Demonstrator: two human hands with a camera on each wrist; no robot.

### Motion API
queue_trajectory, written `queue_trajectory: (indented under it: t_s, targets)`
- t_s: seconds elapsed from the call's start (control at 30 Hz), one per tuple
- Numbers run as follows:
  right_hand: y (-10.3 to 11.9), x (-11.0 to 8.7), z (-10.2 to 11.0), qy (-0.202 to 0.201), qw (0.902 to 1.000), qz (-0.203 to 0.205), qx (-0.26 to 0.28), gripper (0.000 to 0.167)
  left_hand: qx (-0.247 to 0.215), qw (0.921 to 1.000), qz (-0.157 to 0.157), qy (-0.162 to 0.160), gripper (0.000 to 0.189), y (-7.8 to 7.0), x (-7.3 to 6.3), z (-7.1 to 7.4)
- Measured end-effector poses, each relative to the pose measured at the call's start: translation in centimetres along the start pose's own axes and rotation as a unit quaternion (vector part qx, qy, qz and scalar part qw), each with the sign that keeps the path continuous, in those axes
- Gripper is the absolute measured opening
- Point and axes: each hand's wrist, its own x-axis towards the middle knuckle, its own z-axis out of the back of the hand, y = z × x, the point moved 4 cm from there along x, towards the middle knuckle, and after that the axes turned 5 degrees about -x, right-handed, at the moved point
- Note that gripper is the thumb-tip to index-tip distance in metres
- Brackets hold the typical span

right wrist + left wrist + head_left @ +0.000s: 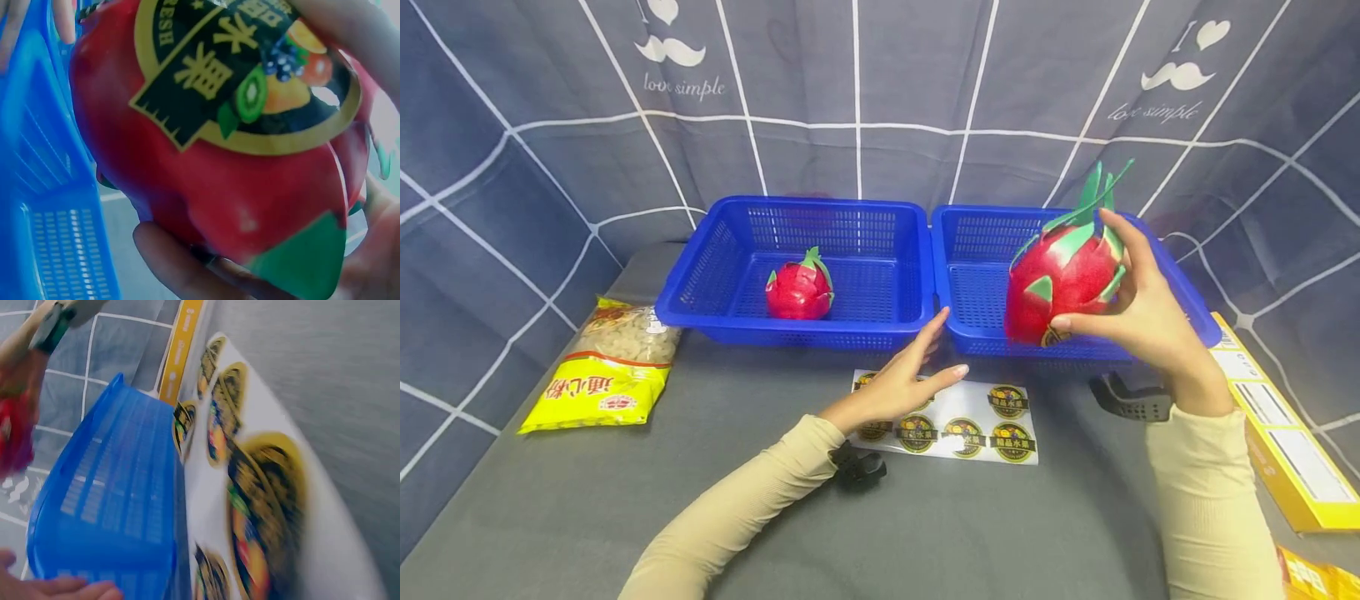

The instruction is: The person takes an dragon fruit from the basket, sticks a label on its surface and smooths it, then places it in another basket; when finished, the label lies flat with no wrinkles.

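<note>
My right hand point(1150, 308) grips a red dragon fruit point(1060, 279) with green leaf tips, held up over the right blue basket point(973, 333). A round black-and-gold sticker point(250, 81) sits on its skin in the right wrist view. My left hand point(898, 383) holds nothing; its fingers are extended over a white sheet of round stickers point(992, 442), close to the front of the two baskets. Another dragon fruit point(800, 290) lies inside the left blue basket point(797, 329).
A yellow bag of pasta point(602, 367) lies at the left. At the right, a yellow and white box point(1292, 442) stretches along the table edge, with an orange packet point(1318, 575) in front. A grey grid-patterned curtain point(895, 92) hangs behind the baskets.
</note>
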Motion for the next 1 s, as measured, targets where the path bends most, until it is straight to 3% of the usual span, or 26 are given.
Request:
queue_trajectory:
  t_s: [0.13, 0.27, 0.43, 0.5, 0.67, 0.83, 1.0]
  targets:
    - [-0.4, 3.3, 0.2, -0.005, 0.9967, -0.019, -0.079, 0.101, 0.011, 0.9988, 0.028, -0.038, 0.075, -0.2, 1.8, -0.7]
    - [-0.5, 5.8, -0.1, 0.006, 0.9857, -0.060, -0.157, 0.097, 0.033, 0.9956, 0.056, -0.068, 0.073, 0.3, 2.8, -1.1]
    - [-1.6, 8.7, -0.7, 0.063, 0.9685, -0.099, -0.220, 0.098, 0.029, 0.9934, 0.071, -0.085, 0.071, 0.7, 3.2, -1.1]
    - [-2.4, 9.7, -1.1, 0.104, 0.9574, -0.112, -0.245, 0.097, 0.027, 0.9932, 0.069, -0.090, 0.070, 0.7, 3.2, -1.1]
    - [-5.0, 11.1, -2.2, 0.220, 0.9187, -0.169, -0.281, 0.096, 0.026, 0.9933, 0.069, -0.089, 0.070, 0.6, 3.5, -1.0]
    - [-7.3, 11.1, -3.5, 0.310, 0.8835, -0.238, -0.259, 0.093, 0.029, 0.9929, 0.074, -0.088, 0.070, 0.3, 3.5, -1.0]
    - [-8.3, 11.0, -4.5, 0.368, 0.8570, -0.274, -0.234, 0.093, 0.026, 0.9931, 0.069, -0.091, 0.070, 0.2, 3.6, -1.1]
